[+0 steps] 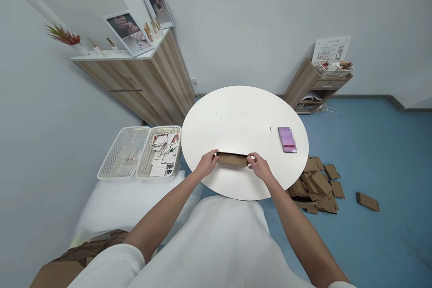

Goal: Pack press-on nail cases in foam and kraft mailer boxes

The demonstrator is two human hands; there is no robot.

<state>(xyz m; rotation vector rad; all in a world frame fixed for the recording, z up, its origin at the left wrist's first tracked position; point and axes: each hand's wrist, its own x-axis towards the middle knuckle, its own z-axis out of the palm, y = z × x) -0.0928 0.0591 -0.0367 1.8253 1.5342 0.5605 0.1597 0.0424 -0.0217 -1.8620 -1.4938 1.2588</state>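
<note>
A small brown cardboard box [232, 159] is held on its edge over the near part of the round white table [236, 108]. My left hand [207, 163] grips its left end, thumb and fingers closed around the corner. At the other end my right hand [259, 166] pinches the right corner in the same way. The box's long side faces me, and a dark line runs along its top edge. What is inside the box cannot be seen from here.
A phone with a blurred purple screen [287, 139] lies on the table's right. Left stand two white plastic baskets, one with clear packs [123, 175], one with small printed packets [165, 148]. Several flat brown boxes [319, 184] are heaped on the floor; one box [367, 201] lies apart.
</note>
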